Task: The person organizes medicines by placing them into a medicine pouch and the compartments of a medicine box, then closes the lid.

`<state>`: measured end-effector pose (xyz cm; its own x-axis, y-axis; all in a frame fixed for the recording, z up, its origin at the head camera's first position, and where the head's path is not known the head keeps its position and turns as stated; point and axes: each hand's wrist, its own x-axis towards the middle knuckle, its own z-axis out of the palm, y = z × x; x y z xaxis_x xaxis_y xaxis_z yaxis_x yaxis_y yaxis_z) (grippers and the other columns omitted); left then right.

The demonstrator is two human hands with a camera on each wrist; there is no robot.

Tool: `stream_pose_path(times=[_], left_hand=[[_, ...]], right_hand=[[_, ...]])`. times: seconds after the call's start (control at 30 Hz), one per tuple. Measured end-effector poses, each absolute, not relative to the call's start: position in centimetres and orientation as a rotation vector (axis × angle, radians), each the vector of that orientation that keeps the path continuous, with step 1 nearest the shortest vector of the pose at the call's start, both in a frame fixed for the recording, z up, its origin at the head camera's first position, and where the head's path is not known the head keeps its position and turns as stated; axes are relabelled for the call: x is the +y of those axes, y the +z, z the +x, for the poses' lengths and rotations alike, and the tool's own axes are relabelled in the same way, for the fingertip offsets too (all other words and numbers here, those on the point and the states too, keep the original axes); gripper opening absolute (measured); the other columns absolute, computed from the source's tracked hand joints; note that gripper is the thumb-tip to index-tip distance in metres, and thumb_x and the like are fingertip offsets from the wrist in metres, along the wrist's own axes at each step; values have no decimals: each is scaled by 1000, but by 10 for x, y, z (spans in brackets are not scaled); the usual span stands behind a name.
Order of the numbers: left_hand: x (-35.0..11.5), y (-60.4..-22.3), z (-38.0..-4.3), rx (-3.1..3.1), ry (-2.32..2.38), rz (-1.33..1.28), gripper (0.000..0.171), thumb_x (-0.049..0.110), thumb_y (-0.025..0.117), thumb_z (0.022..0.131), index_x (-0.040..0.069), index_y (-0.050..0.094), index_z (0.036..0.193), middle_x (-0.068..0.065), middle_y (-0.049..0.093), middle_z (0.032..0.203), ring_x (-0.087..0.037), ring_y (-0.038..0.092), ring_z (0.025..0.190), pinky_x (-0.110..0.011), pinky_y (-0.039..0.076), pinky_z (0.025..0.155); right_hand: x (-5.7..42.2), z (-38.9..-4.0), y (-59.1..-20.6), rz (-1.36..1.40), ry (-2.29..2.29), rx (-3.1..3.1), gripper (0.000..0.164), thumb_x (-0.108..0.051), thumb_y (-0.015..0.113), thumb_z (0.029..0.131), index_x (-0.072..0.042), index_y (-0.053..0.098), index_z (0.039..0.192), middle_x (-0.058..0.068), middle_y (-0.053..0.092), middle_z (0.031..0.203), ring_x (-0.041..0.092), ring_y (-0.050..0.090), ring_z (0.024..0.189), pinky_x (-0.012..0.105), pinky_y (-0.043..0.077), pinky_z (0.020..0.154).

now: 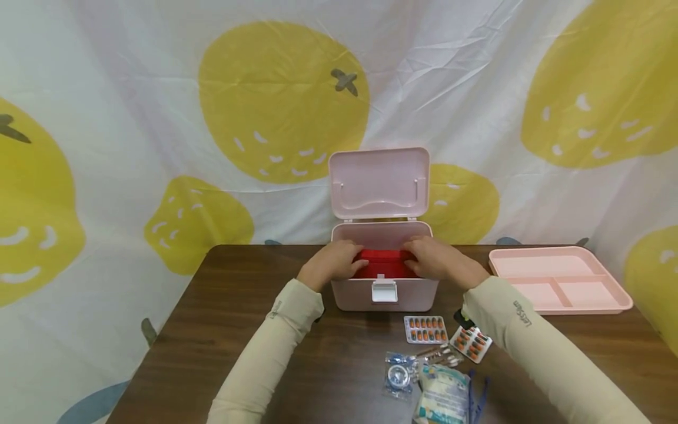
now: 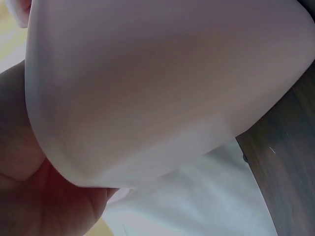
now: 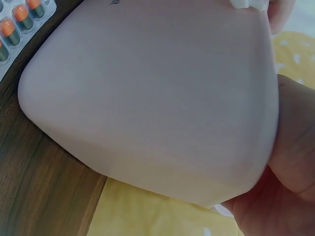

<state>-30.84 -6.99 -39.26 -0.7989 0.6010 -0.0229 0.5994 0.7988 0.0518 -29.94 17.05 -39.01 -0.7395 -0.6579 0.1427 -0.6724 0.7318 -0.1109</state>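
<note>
A pale pink storage box (image 1: 349, 294) stands with its lid (image 1: 379, 182) raised and its white latch (image 1: 384, 291) hanging at the front. Inside lies a red case (image 1: 389, 268), its lower part hidden by the front wall. Over the left end of the box, my left hand (image 1: 339, 259) reaches in and holds the case's left side. My right hand (image 1: 435, 259) holds the right side in the same way. Both wrist views mostly show the outer end walls of the box, with the left palm (image 2: 64, 201) and right palm (image 3: 266, 206) close beside the rim.
A pink divided tray (image 1: 551, 280) lies at the right. In front of the box are two capsule blister packs (image 1: 426, 330), a bagged white roll (image 1: 398, 376), cotton swabs (image 1: 442, 355), a packaged white item (image 1: 444, 394) and blue tweezers-like pieces (image 1: 479, 400). A lemon-print curtain (image 1: 286, 100) hangs behind.
</note>
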Motion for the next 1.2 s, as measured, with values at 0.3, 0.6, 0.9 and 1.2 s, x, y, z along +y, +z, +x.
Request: stream_pose_path(times=[0.3,0.6,0.9,1.2], left_hand=[[-66,-399,-317,2978,234,955,28,33,57,100,10,66,88,-3,64,76,-21,61,77,-35,53,82],[-57,-394,-307,3077,814,1081,28,20,62,96,1,70,114,-11,72,109,-25,67,101,-37,52,93],[-27,-375,-269,2943,1475,1077,20,12,64,94,1,72,108,-11,74,104,-22,70,93,-31,56,86],[15,-376,-237,2591,1650,1048,19,19,66,95,8,73,109,1,74,101,-1,67,88,-17,53,81]], right_hand=[[185,-288,-381,1140,453,-2721,22,-3,67,88,6,68,107,17,69,102,32,64,93,49,52,89],[226,-264,-375,1049,577,-2493,23,0,71,85,2,70,109,16,67,110,35,62,104,52,50,90],[290,-243,-374,860,605,-2445,26,-4,76,84,-8,71,109,8,68,109,24,61,101,30,45,87],[397,-238,-395,303,849,-2593,27,-20,65,96,-1,68,116,-21,65,99,-26,40,85,9,40,66]])
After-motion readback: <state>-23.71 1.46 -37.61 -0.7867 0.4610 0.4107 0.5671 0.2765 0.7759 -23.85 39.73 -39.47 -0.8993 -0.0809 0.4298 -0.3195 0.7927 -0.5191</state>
